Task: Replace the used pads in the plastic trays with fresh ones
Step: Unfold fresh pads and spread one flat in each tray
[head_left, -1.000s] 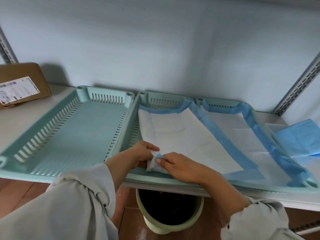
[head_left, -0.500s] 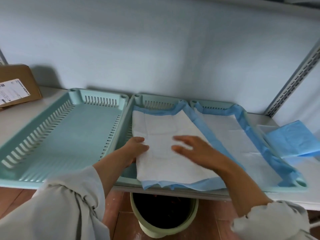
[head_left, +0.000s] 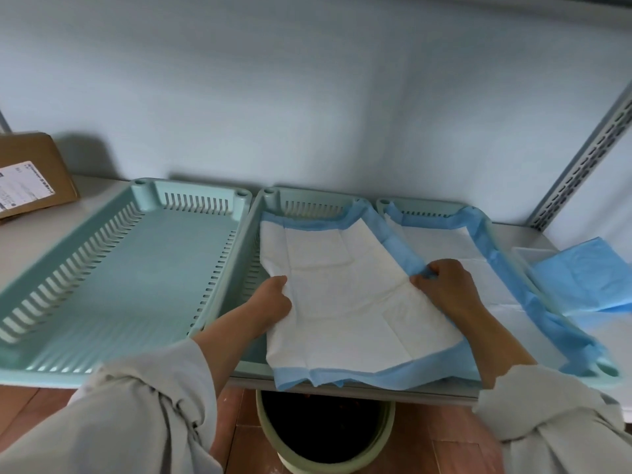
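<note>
A white pad point(head_left: 345, 295) with a blue border is lying in the middle tray point(head_left: 270, 196) of three pale green plastic trays on a shelf, its near edge hanging over the tray's front rim above a bin point(head_left: 325, 436) on the floor. The pad is creasing and draping freely, so it is probably thin, light and limp, offering no stiffness; it is best taken at the edges or corners and drawn taut from opposite sides. The left hand point(head_left: 272, 304) is reaching forward along the pad's left margin, its fingers curling onto the white edge and appearing to be gripping it. The right hand point(head_left: 444, 289) is extending over the pad's right side, knuckles up, fingers pinching the blue border point(head_left: 400, 248) where it is riding up the tray wall. The left tray point(head_left: 191, 193) is standing bare, the right tray point(head_left: 608, 372) is already holding a pad, and a folded blue pad point(head_left: 588, 282) is lying further right.
</note>
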